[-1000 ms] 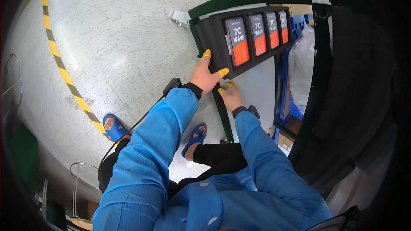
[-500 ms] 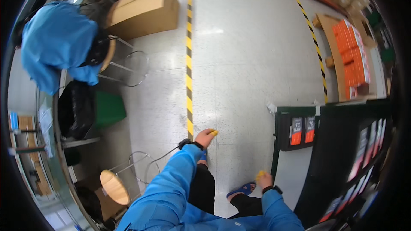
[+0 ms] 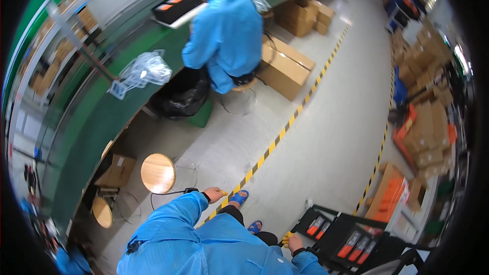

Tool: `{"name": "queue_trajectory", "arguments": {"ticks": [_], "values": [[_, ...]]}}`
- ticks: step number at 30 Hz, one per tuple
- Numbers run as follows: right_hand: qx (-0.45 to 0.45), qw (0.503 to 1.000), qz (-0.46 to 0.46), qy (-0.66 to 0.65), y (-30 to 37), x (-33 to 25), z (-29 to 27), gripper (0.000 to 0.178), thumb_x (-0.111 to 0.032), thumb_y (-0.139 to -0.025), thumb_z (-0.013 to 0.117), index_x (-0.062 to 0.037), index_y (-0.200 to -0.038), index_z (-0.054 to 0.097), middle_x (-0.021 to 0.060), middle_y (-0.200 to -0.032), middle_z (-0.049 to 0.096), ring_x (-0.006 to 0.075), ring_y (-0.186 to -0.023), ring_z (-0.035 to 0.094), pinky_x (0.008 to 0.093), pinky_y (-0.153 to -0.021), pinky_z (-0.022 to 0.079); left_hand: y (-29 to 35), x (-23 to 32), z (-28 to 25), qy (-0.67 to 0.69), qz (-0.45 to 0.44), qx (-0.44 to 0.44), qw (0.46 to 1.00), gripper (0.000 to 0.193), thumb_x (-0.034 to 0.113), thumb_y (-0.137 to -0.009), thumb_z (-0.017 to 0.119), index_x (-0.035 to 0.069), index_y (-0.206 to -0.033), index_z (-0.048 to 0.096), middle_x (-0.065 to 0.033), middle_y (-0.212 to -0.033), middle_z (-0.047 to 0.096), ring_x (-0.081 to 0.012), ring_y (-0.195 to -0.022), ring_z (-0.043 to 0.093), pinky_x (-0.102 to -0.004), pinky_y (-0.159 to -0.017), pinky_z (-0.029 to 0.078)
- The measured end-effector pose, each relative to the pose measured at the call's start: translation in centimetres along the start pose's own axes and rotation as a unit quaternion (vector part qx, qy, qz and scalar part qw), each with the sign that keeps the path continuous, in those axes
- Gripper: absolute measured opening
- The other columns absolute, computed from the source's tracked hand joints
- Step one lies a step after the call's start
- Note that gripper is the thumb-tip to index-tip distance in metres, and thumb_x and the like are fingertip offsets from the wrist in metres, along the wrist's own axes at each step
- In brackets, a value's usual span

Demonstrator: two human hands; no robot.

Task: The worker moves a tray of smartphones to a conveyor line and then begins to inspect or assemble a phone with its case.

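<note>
The widest room for moving is the pale grey speckled floor (image 3: 326, 132), bounded on one side by a yellow-and-black striped floor tape (image 3: 295, 113) and on the other by a second striped floor line (image 3: 379, 153). To the left, the long green-topped workbench (image 3: 81, 145) curves along the edge of the walkway, with a round pale-wood stool with metal legs (image 3: 158, 173) standing between it and the tape. Farther up, a seated co-worker in a blue jacket (image 3: 224, 35) sits at the bench, and a large brown cardboard box (image 3: 288, 66) narrows the gap beside the tape. The left hand (image 3: 214, 193), yellow covers on its fingertips, hangs over the striped tape, apart from the stool; its fingers point right, but how tightly they are pressed together cannot be told. The right hand (image 3: 293, 242), its yellow-tipped fingers loosely bent, is just beside a black rectangular tray holding flat grey-and-orange items (image 3: 305, 219), at the lower right; whether it touches the tray's edge is unclear. A larger black tray with similar upright panels (image 3: 336, 234) lies right of that one.
</note>
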State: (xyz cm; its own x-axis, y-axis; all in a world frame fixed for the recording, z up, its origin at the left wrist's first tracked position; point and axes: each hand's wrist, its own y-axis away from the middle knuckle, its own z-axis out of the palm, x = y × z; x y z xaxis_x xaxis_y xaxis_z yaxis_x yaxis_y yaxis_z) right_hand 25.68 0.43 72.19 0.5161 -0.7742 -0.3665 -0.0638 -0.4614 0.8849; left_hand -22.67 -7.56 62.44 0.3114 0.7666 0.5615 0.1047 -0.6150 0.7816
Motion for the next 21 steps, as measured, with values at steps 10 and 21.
{"name": "queue_trajectory", "arguments": {"ticks": [10, 21], "values": [[0.012, 0.713, -0.237, 0.660, -14.2, -6.5, -9.5, 0.045, -0.043, -0.091, 0.061, -0.0013, -0.099, 0.076, 0.0242, -0.108, 0.071, 0.0420, -0.107, 0.067, 0.0492, -0.093, 0.052, 20.0, -11.7, 2.4, 0.127, -0.075, 0.183, 0.972, 0.055, 0.053, -0.092, 0.059, 0.001, -0.101, 0.074, -0.0233, -0.103, 0.072, -0.0393, -0.098, 0.067, -0.0477, -0.086, 0.050], [0.009, 0.794, -0.211, 0.571, -16.0, -15.0, 2.4, 0.038, -0.042, -0.099, 0.055, -0.0060, -0.105, 0.066, 0.0097, -0.090, 0.070, 0.0223, -0.070, 0.064, 0.0404, -0.059, 0.050, 34.0, -27.5, 2.1, 0.208, -0.219, 0.277, 0.912, 0.053, 0.044, -0.089, 0.065, -0.005, -0.110, 0.070, -0.0282, -0.113, 0.069, -0.0429, -0.111, 0.063, -0.0452, -0.097, 0.049]]}}
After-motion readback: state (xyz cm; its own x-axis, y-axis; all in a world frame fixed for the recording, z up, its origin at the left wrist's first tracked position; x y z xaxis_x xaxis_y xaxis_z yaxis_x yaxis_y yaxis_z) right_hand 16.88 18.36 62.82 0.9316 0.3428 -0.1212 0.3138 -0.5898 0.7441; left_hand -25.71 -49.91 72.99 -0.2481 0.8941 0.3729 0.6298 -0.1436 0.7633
